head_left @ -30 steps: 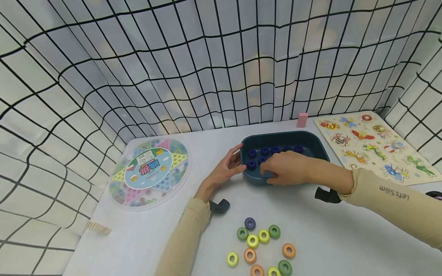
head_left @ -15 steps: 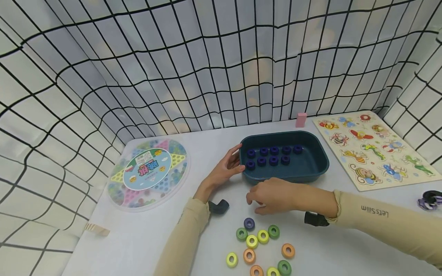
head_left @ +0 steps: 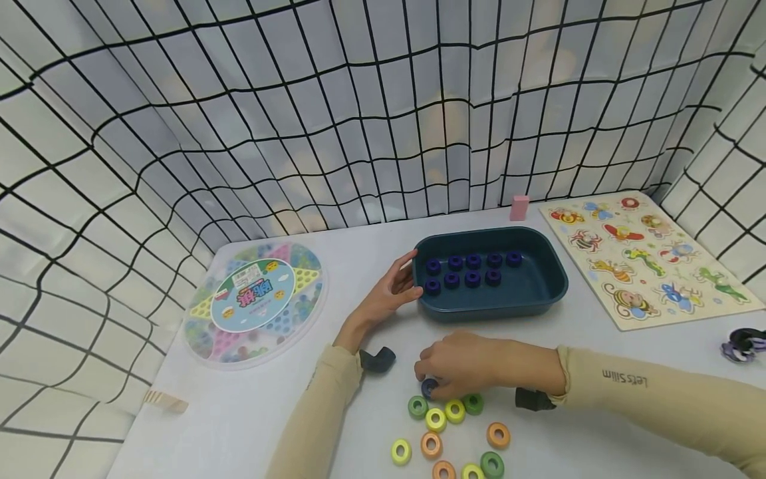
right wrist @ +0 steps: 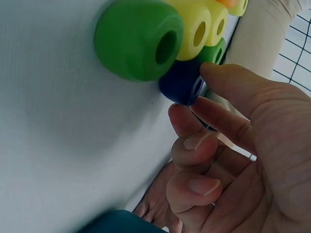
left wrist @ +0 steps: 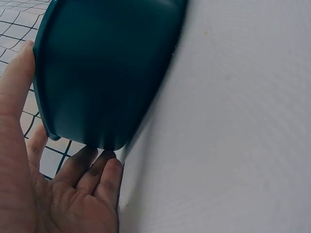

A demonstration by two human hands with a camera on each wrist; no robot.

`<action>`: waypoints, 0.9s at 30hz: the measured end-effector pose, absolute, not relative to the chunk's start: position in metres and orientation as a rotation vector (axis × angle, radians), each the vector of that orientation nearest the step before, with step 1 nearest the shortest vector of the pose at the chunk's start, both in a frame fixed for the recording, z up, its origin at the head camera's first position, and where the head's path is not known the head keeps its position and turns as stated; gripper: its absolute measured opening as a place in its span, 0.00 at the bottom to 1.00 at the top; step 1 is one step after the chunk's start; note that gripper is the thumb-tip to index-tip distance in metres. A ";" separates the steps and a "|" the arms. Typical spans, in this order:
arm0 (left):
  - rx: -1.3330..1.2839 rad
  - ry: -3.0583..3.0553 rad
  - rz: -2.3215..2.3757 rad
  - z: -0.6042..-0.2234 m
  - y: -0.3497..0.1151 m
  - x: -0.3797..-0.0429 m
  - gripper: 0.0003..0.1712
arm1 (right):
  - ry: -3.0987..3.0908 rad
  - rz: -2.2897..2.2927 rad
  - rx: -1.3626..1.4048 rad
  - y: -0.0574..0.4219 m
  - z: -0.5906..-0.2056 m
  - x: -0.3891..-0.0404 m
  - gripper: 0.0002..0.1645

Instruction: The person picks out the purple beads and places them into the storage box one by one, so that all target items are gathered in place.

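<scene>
My left hand (head_left: 383,298) touches the left end of a dark teal plastic tray (head_left: 491,313), thumb at the near corner and forefinger at the far one. In the left wrist view, its other fingertips rest on the tray's end wall (left wrist: 97,111). Inside the tray, several dark purple ring beads (head_left: 473,279) stand in two rows. My right hand (head_left: 461,366) is down on the table in front of the tray. Its thumb and forefinger pinch a purple ring bead (right wrist: 180,85), beside green ring beads (right wrist: 136,39) and yellow ring beads (right wrist: 194,29).
Several orange ring beads (head_left: 499,435), mixed with yellow and green ones, lie nearer me. A round Chinese checkers box (head_left: 254,303) lies left. An insect puzzle board (head_left: 646,259) lies right, a pink block (head_left: 519,207) behind the tray. Black netting (head_left: 383,120) surrounds the table.
My right hand has come out of the tray, moved towards me, and taken hold of the loose purple ring bead. The left hand stays at the tray's end.
</scene>
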State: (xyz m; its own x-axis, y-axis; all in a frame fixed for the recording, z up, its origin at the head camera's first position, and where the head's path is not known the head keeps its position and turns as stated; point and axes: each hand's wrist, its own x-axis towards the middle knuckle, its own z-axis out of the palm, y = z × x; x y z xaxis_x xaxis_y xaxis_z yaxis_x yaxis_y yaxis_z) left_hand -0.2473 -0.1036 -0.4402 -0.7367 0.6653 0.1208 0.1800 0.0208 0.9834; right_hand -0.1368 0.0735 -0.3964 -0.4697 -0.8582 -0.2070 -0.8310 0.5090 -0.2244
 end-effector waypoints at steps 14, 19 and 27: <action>0.858 1.938 1.761 -0.440 -0.104 -0.247 0.41 | 2.473 -0.088 -1.372 0.074 -0.402 -0.138 0.13; 0.844 1.955 1.776 -0.453 -0.105 -0.254 0.41 | 2.495 -0.121 -1.349 0.078 -0.397 -0.139 0.12; 0.849 1.935 1.757 -0.441 -0.105 -0.247 0.41 | 2.581 -0.233 -1.204 0.098 -0.383 -0.146 0.15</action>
